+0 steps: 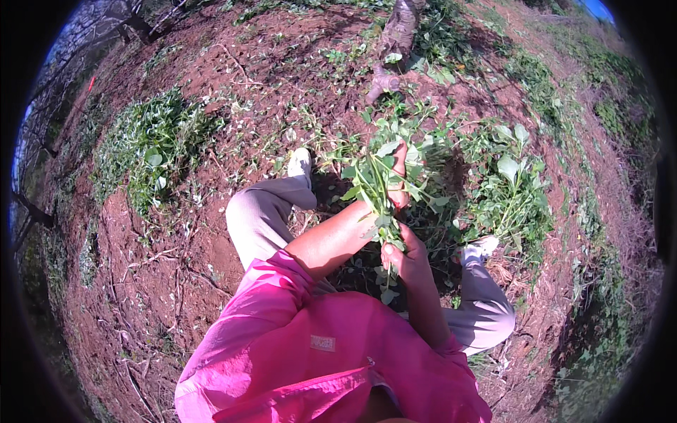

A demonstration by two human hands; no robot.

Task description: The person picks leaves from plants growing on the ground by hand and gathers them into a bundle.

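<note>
My right hand [406, 255] is shut around the lower end of a bunch of leafy green weeds [376, 182], whose stems and leaves fan out away from me. Beyond it, my left hand [399, 177] is among the leaves, its forearm passing behind the bunch. Leaves cover part of that hand, so its grip is unclear. A small red spot shows beside it; what it is, I cannot tell. Low green plants and cut leaves surround both hands, between my spread legs.
A heap of pulled weeds [153, 143] lies to the left on reddish soil [211, 259]. More leafy weeds [510, 195] are at the right, by my shoe [480, 248]. Ahead stands a tree trunk [399, 34] with a cut stub [383, 83]. Bare branches [140, 26] rise far left.
</note>
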